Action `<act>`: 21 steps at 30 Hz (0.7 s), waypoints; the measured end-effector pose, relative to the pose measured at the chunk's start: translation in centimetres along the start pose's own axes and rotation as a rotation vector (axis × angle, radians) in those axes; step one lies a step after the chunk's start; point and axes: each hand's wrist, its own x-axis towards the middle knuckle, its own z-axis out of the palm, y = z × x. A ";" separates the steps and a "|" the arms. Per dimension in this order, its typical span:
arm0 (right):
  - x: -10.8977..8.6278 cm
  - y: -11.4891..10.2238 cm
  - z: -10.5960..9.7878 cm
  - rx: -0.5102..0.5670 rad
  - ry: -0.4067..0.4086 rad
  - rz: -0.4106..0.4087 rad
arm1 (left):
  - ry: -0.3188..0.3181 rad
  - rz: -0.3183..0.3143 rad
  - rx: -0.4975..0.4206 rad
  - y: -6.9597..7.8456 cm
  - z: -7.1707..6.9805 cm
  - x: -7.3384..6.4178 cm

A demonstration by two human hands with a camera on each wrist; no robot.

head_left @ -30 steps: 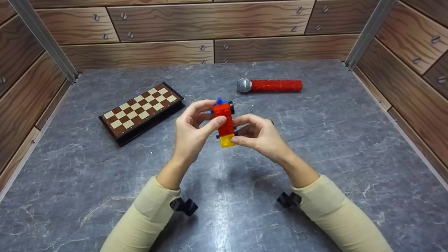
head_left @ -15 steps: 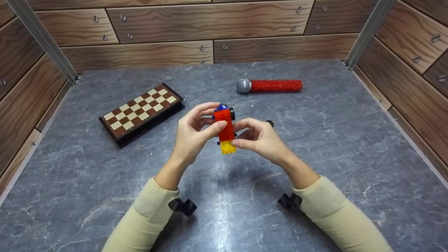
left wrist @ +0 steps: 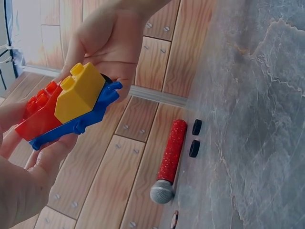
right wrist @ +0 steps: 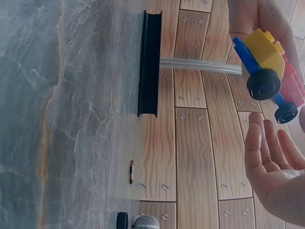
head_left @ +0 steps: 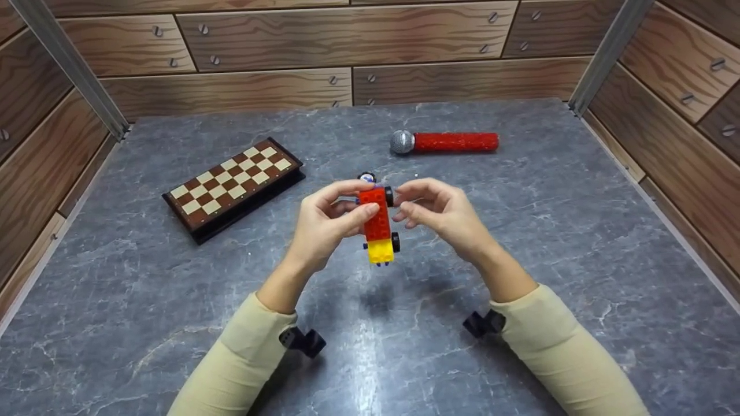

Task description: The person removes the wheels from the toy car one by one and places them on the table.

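Note:
My left hand (head_left: 324,225) holds a toy car (head_left: 379,231) of building blocks above the table, thumb on its red block. The car has a red block, a yellow block (left wrist: 78,93) at one end and a blue base (left wrist: 76,126). Two black wheels (right wrist: 263,84) sit on the side facing my right hand; in the left wrist view the opposite side shows bare blue axle ends. My right hand (head_left: 451,216) is beside the car, fingers loosely bent and holding nothing. Two loose black wheels (left wrist: 194,148) stand out in the left wrist view, lying on the table.
A folded chessboard (head_left: 234,188) lies at the left on the grey marbled table (head_left: 173,346). Farther back is a red microphone (head_left: 445,142) with a silver head. A small round disc (head_left: 367,178) with a pale face shows behind the car. Wood-patterned walls enclose the table.
My right hand has come off the car's side and drawn away to the right, uncovering the lower wheel. The car, in my left hand, has shifted slightly toward me and right.

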 end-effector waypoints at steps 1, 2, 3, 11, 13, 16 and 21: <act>0.1 0.0 0.0 0.003 0.009 -0.002 | 0.000 -0.011 -0.004 0.0 0.0 0.0; 0.1 0.0 0.0 0.006 0.016 -0.003 | 0.002 -0.020 -0.005 0.0 0.1 0.0; 0.2 0.0 0.0 0.007 0.020 -0.002 | 0.004 -0.028 -0.006 0.0 0.1 0.0; 0.5 0.1 0.3 0.024 0.026 0.002 | -0.012 -0.048 0.005 -0.3 0.3 0.0; 0.5 0.1 0.4 0.033 0.026 0.001 | -0.016 -0.049 0.007 -0.3 0.3 0.0; 0.5 0.2 0.4 0.047 0.022 -0.002 | -0.014 -0.048 0.017 -0.3 0.3 0.0; 0.4 0.2 0.4 0.075 0.012 -0.003 | -0.017 -0.069 0.009 -0.2 0.3 0.0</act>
